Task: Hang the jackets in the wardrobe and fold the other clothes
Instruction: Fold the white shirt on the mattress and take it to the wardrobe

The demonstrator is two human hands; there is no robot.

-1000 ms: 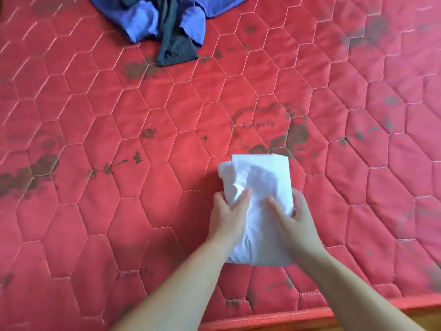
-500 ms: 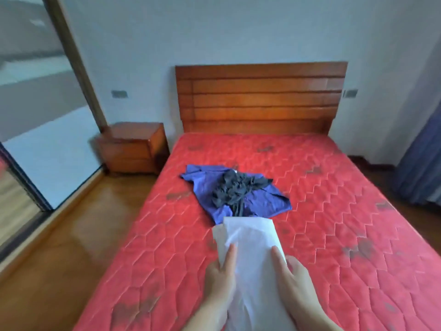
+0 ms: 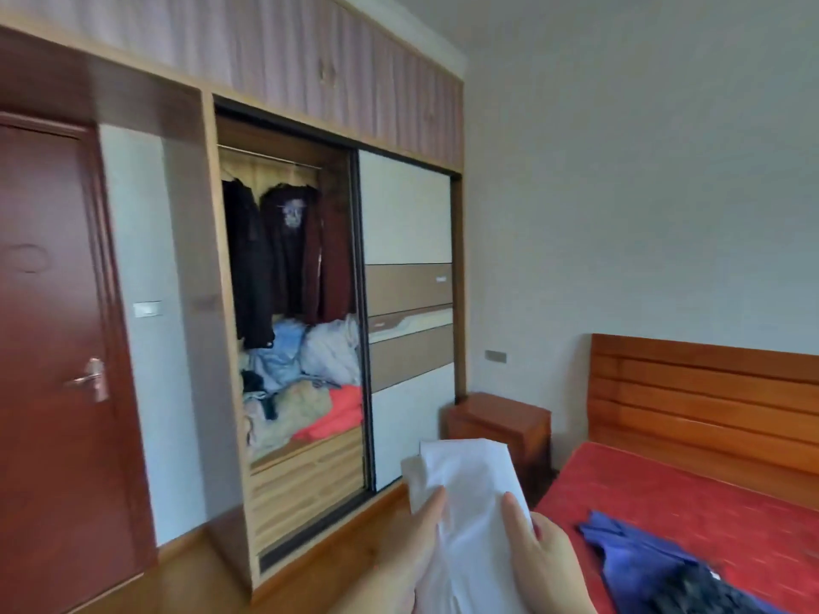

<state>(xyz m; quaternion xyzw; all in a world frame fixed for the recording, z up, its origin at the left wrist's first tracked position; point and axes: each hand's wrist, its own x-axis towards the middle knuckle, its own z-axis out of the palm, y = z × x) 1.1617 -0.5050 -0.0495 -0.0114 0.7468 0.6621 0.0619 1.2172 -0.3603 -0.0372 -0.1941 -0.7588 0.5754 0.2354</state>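
Note:
A folded white garment (image 3: 469, 489) is held up in front of me by both hands. My left hand (image 3: 412, 551) grips its left edge with the thumb on top. My right hand (image 3: 545, 565) grips its right edge, thumb over the cloth. Ahead to the left the wardrobe (image 3: 292, 303) stands with its sliding door open. Dark jackets (image 3: 283, 250) hang from its rail above a heap of piled clothes (image 3: 301, 383). A blue garment (image 3: 629, 556) with a dark one (image 3: 704, 596) on it lies on the red mattress (image 3: 691, 502) at the lower right.
A dark red room door (image 3: 53, 347) is shut at the left. A wooden nightstand (image 3: 496, 423) stands between wardrobe and bed. The wooden headboard (image 3: 709, 396) is at the right. Wooden floor (image 3: 337, 547) lies between me and the wardrobe.
The white garment was lifted off the mattress in both hands. My view swung up and then left from the bed to the open wardrobe.

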